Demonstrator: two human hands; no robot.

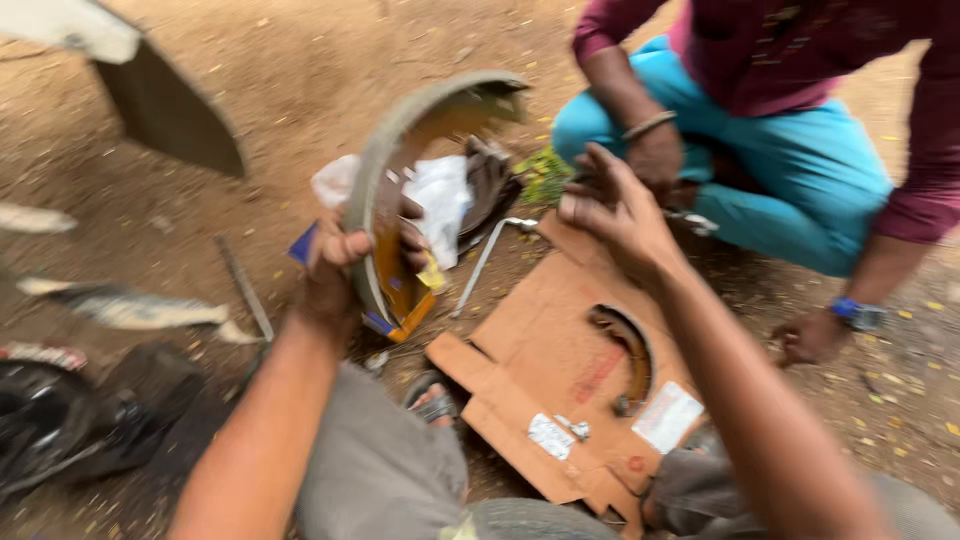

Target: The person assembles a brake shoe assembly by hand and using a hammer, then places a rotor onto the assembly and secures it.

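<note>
Flanking cardboard (540,360) — wrench (485,262), co-worker's knee (600,120)

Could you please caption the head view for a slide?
Left hand grips a curved brake shoe; right hand hovers open above flattened cardboard.

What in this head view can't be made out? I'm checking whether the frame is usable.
- Left hand: holds a curved brake shoe; motion blur hides the grip.
- Right hand: open and blurred; whether it touches anything is unclear.
- Second shoe on the cardboard: blur hides its surface.
- Dark items at lower left: cut off and smeared.
- Other person: upper body cut off by the top edge.
</note>
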